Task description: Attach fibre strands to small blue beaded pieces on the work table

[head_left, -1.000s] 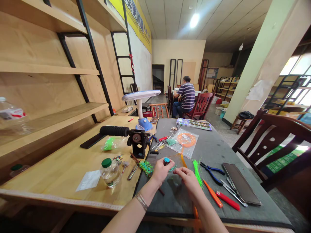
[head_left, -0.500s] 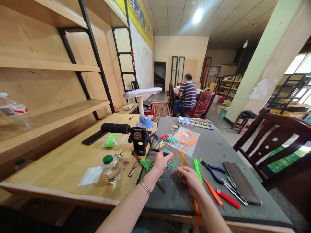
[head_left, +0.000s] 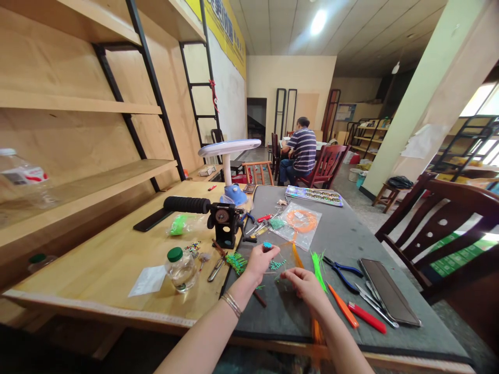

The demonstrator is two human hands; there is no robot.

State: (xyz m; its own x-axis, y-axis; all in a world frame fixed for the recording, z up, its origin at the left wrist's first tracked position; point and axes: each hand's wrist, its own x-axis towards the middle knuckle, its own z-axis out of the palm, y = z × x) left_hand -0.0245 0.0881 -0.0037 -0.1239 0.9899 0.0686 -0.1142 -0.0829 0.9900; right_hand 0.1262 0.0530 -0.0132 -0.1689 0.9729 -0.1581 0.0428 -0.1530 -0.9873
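Observation:
My left hand (head_left: 258, 263) is raised a little above the grey mat (head_left: 343, 244), its fingers pinched around a small blue round piece (head_left: 267, 245). My right hand (head_left: 302, 284) is close beside it, fingertips pinched on something too thin to make out. A few small green beads (head_left: 275, 265) lie between the two hands. A bunch of green strands (head_left: 235, 262) lies just left of my left hand, and neon green strands (head_left: 317, 266) and an orange strand (head_left: 297, 256) lie to the right.
A black hand-crank vise (head_left: 222, 223) stands behind the hands. A green-capped jar (head_left: 180, 269), scissors (head_left: 215, 270), blue pliers (head_left: 343, 269), orange and red cutters (head_left: 366, 317), a phone (head_left: 390, 293) and a bag of orange cord (head_left: 299, 222) lie around. A person in a striped shirt (head_left: 302, 150) sits far back.
My left hand has lifted slightly with the blue piece, and the right hand has shifted a little beside it. The view has tilted up a bit.

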